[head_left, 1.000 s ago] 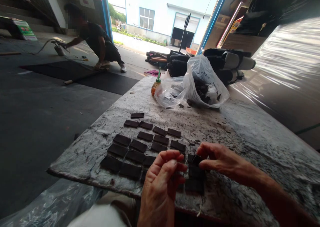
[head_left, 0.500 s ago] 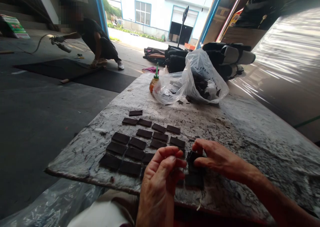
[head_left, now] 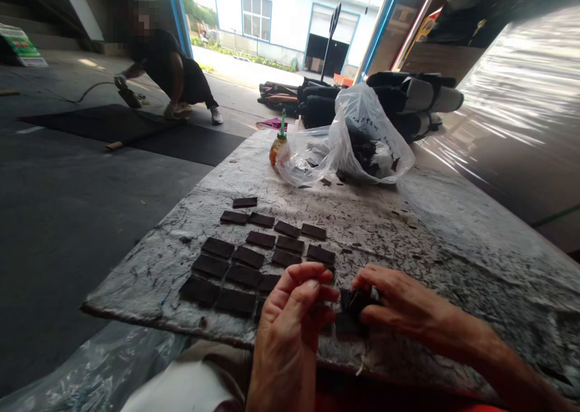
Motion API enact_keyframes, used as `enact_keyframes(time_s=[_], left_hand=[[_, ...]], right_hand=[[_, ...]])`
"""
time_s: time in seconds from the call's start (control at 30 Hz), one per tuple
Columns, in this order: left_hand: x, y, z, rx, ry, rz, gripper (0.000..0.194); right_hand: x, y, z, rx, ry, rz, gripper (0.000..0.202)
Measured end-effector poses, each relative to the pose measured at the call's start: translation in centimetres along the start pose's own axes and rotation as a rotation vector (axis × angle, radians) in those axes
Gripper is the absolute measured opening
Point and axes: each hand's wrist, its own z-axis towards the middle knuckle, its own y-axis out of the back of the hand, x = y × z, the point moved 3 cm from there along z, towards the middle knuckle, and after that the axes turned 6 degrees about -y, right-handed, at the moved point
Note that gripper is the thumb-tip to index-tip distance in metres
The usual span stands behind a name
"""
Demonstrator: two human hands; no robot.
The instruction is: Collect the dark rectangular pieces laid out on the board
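Note:
Rows of small dark rectangular pieces (head_left: 235, 301), flat and like cut fabric or foam, lie on the worktable (head_left: 167, 261). My left hand (head_left: 290, 327) is raised over the near pieces, its thumb and fingers pressed together; whatever is in the pinch, if anything, is too small to make out. To its right, my right hand (head_left: 403, 300) grips a dark piece (head_left: 360, 301) between thumb and fingers, and the piece looks bent up. Another dark rectangle (head_left: 347, 323) lies just below that hand. My left hand hides part of the rows.
Toward the far side of the table stand an orange bottle (head_left: 277, 149) with a green nozzle and a clear plastic bag (head_left: 376, 134) of dark scraps. On the floor a person (head_left: 172, 67) crouches by a black sheet (head_left: 194, 149). Dark rolls (head_left: 408, 101) are stacked behind.
My right hand has shifted slightly right and toward me, lifting and bending the dark piece. My left hand has barely moved. The crouching person's sprayer-like tool has moved right.

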Motion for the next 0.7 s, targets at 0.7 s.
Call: enact_keyframes(time_s=[0.7], left_hand=[[-0.1, 0.2, -0.3, 0.012, -0.002, -0.004, 0.007]], right_hand=[[-1.7, 0.2, 0.0, -0.140, -0.162, 0.073, 0.010]])
